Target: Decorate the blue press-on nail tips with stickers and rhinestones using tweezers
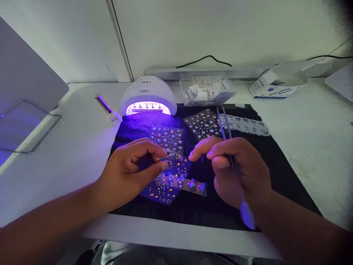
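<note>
In the centre of the frame, above a black cloth (275, 180) spread on the white worktop (82, 147), a see-through heart sheet (180, 170) is pinched near its upper left edge by the left hand (129, 167), thumb and forefinger closed on it. By the right hand (241, 167), right of centre, a pair of tweezers (234, 167) is gripped across the fingers, tips apart and pointed towards the top of the frame. The right forefinger is reached out to the sheet's right corner; whether contact is made cannot be told.

The sheet is best held by its border, so that the printed hearts are not smudged, and drawn lightly taut. The tweezers should be tucked well into the palm while the fingertips are used, so that the film is not scratched by the points. Since a second heart-patterned sheet (162, 195) and a strip with shiny pieces (198, 188) lie just below, the two layers are easily confused; a little lift would help them to be told apart. Extra light is given by the glowing lamp (149, 88) at upper centre, though glare on the film may have to be tilted away.
</note>
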A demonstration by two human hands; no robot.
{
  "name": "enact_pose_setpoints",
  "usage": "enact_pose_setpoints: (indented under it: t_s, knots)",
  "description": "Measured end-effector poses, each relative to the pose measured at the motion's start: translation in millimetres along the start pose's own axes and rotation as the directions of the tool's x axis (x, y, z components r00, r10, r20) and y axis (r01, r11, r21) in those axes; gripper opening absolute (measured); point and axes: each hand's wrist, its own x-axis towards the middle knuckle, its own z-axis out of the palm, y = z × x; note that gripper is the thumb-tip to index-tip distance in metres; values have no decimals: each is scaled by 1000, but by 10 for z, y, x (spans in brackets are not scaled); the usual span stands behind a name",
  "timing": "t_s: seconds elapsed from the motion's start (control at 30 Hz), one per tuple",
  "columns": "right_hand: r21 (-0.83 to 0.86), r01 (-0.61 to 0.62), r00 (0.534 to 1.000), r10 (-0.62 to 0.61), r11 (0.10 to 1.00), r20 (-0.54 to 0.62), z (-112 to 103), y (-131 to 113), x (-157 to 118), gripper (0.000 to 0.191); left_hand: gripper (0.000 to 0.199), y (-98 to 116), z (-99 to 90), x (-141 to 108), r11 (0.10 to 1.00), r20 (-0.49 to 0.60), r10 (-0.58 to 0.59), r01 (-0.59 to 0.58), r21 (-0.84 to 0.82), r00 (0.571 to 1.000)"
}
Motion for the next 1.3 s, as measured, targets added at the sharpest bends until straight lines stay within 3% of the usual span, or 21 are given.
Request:
enact_pose_setpoints:
  t_s: [0.17, 0.37, 0.77, 1.0, 1.1, 1.2, 1.3]
  knots:
    - [-173, 13, 999, -5, 985, 51, 103, -11, 33, 27, 5, 5, 59, -24, 996, 5, 67, -67, 57, 998]
    - [-129, -91, 989, 105, 987, 106, 151, -95, 16, 33, 8, 29, 102, -41, 989, 32, 128, -130, 73, 991]
    - [-68, -137, 980, 145, 988, 133, 163, -125, 31, 35, 7, 50, 109, -47, 968, 74, 193, -202, 145, 978]
    - [-73, -143, 981, 151, 987, 125, 104, -66, 24, 33, 10, 39, 69, -82, 980, -9, 164, -162, 115, 986]
    - [21, -154, 983, 151, 988, 108, 78, -49, 31, 33, 13, -28, -21, 12, 999, -184, 51, -49, 18, 982]
    - [117, -205, 976, 195, 972, 94, 57, -49, 43, 33, 15, -170, -141, 183, 993, -326, -77, 44, -109, 942]
    - [188, -252, 966, 237, 949, 101, 40, -57, 52, 31, 18, -333, -229, 332, 993, -283, -116, 114, -26, 952]
